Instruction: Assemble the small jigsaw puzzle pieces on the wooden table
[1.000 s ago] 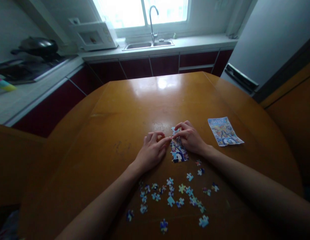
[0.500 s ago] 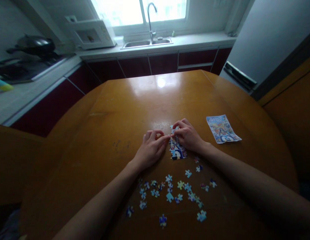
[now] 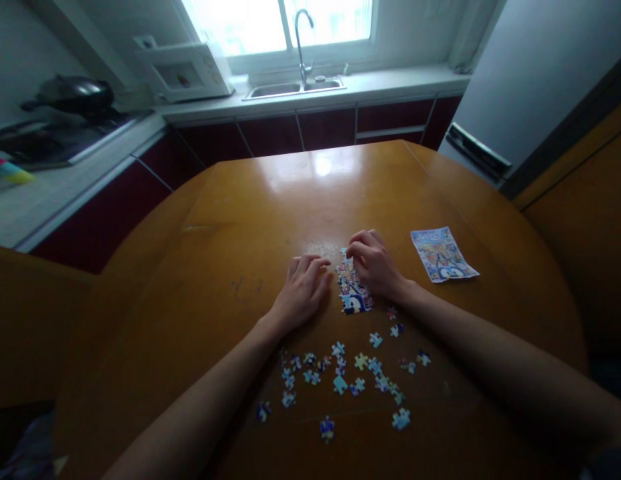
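A partly joined jigsaw puzzle (image 3: 354, 293) lies flat on the wooden table, a blue-and-white cartoon face at its near end. Just left of it, my left hand (image 3: 305, 287) rests with fingers stretched out and apart, holding nothing. My right hand (image 3: 374, 267) lies over the puzzle's upper right side, fingers bent and drawn together. Its fingertips are partly hidden, so whatever they pinch cannot be made out. Nearer to me, several loose jigsaw pieces (image 3: 340, 385) are scattered, mostly light blue, some dark blue or yellowish.
To the right of my right hand lies a creased picture sheet (image 3: 443, 257). The rounded wooden table (image 3: 270, 207) reaches toward a counter with a sink (image 3: 275, 90), a microwave (image 3: 187, 70) and a dark pan (image 3: 75, 95) on the stove. A refrigerator (image 3: 530, 87) stands at right.
My left hand has drawn back to the left, off the puzzle's edge, and its fingers have opened. My right fingers have pulled slightly up and away from the left edge. The view shifted a little.
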`<act>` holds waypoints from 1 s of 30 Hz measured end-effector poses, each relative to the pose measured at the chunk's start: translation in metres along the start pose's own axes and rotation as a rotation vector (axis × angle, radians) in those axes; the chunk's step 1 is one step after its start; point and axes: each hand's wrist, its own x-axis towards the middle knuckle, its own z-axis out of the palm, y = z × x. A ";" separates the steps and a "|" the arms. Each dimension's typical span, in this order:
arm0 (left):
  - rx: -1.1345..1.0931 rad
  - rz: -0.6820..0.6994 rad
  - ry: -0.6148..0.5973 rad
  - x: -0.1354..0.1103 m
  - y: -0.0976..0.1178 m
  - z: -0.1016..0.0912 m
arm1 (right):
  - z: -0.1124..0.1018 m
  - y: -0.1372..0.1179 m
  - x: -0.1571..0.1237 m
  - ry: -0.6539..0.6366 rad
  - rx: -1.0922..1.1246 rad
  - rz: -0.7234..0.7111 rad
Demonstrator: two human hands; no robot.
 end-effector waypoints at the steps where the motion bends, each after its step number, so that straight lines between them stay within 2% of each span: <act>1: -0.016 -0.010 0.018 0.000 -0.001 0.000 | -0.002 -0.001 0.001 0.044 0.013 0.008; 3: -0.037 -0.017 0.036 0.000 -0.002 0.001 | -0.009 -0.006 0.003 0.088 0.033 0.000; 6: -0.041 -0.015 0.040 0.000 -0.004 0.002 | -0.028 -0.026 0.004 0.043 0.065 -0.048; 10: -0.055 0.000 0.047 0.000 -0.004 0.003 | -0.059 -0.061 -0.016 -0.143 0.105 -0.118; 14: -0.062 0.006 0.052 0.000 -0.004 0.003 | -0.075 -0.073 -0.055 -0.365 0.084 -0.196; 16: -0.063 0.008 0.050 0.000 -0.004 0.004 | -0.077 -0.070 -0.074 -0.441 0.058 -0.185; 20: -0.064 0.014 0.047 0.000 -0.004 0.004 | -0.076 -0.066 -0.096 -0.506 0.027 -0.135; 24: -0.060 0.008 0.047 0.000 -0.004 0.004 | -0.073 -0.067 -0.100 -0.559 0.005 -0.119; 30: -0.057 0.003 0.040 0.001 -0.004 0.004 | -0.067 -0.065 -0.100 -0.575 0.030 -0.132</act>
